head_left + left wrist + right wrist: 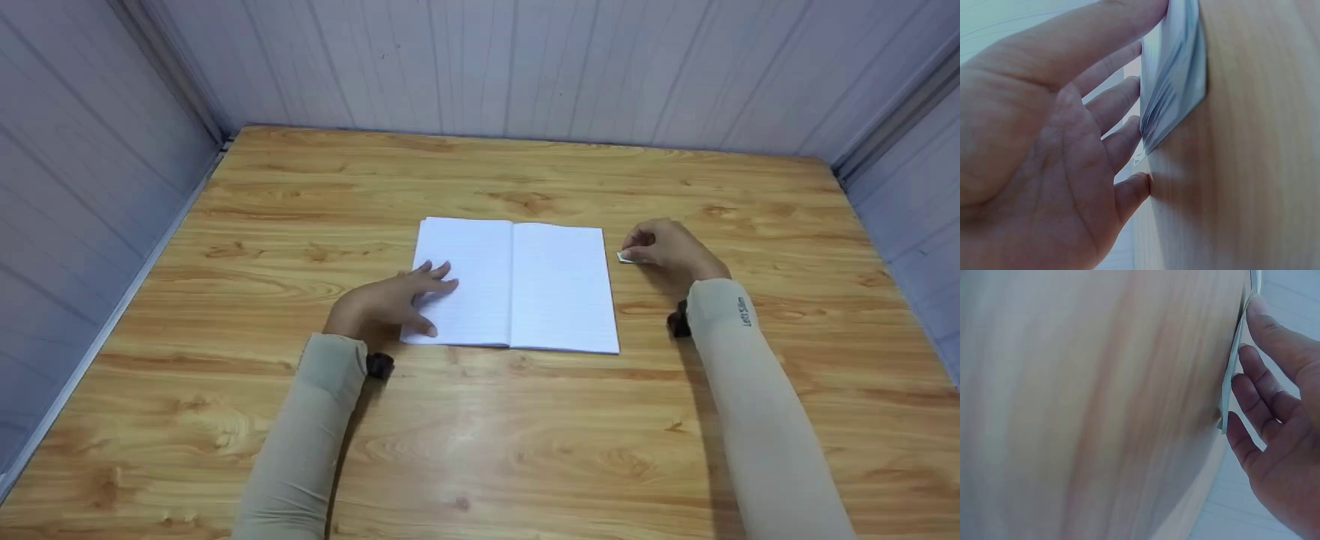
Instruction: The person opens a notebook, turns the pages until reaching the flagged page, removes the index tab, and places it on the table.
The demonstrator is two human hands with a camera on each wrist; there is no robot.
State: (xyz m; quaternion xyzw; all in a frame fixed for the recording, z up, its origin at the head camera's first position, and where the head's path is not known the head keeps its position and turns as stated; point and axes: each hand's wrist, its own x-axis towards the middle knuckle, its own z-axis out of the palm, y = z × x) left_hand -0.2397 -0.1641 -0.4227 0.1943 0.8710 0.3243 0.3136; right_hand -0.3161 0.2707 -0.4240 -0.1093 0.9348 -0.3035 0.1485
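An open notebook [562, 292] with ruled white pages lies on the wooden table. On its left page rests my left hand [405, 296], fingers spread, thumb near the lower edge. The left wrist view shows the notebook's layered page edges [1176, 84] beside the fingertips of the left hand [1067, 146]. To the right of the notebook, my right hand [671, 247] pinches a small, flat, pale paper-like slip [624, 257] at the table surface. In the right wrist view the slip [1231, 377] appears edge-on as a thin strip along the fingertips of the right hand [1280, 394].
The wooden table [465, 442] extends around the notebook on all sides. Pale panelled walls [510, 67] border it at the back, left and right. Dark wrist-worn devices [379, 366] sit at both cuffs.
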